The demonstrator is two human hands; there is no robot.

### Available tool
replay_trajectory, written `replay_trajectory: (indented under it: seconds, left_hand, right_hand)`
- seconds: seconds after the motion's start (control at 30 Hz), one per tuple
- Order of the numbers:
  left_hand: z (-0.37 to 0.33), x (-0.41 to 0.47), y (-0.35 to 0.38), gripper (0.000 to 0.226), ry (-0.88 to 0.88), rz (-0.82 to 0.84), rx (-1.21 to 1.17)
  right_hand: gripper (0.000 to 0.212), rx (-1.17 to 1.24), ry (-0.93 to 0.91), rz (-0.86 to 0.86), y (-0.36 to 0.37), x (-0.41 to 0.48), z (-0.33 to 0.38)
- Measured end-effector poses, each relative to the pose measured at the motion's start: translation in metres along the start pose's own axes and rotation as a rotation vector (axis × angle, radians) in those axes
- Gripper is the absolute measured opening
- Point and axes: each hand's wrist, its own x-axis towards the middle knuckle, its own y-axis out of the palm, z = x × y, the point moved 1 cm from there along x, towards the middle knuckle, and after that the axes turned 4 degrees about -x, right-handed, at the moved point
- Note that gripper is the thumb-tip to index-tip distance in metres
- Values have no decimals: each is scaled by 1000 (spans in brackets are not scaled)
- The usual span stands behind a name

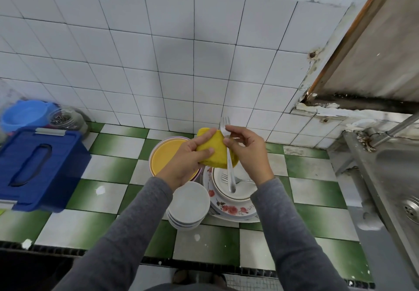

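Above the stacked dishes, in the head view, the left hand (183, 161) grips a yellow sponge (213, 152), thumb curled over its face. The right hand (247, 152) pinches a steel fork (229, 168) near its neck, tines up, the handle lying against the sponge's right edge and hanging down past it. Only fingertips hold the fork, so a hard wipe, or soap on the metal, could slip it loose. It would then drop onto the gold-rimmed plate (243, 190) directly under the right hand, where a second fork (240, 180) lies, and might chip it. A lowered forearm could knock the stack of white bowls (189, 202) under the left wrist. No brand, label or writing is legible anywhere.
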Motion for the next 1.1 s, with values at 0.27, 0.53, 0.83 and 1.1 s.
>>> replay_trajectory:
  seconds: [0.27,0.53,0.83,1.1]
  left_hand:
    - [0,0,8,49,55,-78,-79]
    - [-6,1,9,52,119,-88,-131]
    - [-5,0,5,54,145,-94,-145]
    - [-8,1,2,55,176,-114,-143]
  right_hand:
    - [28,-348,-215,-31,3,-5,-3]
    - [31,-430,-405,-136,11,-12,-10]
    - [46,-225,-122,24,8,-16,-5]
    - [59,-168,-54,142,4,-18,-1]
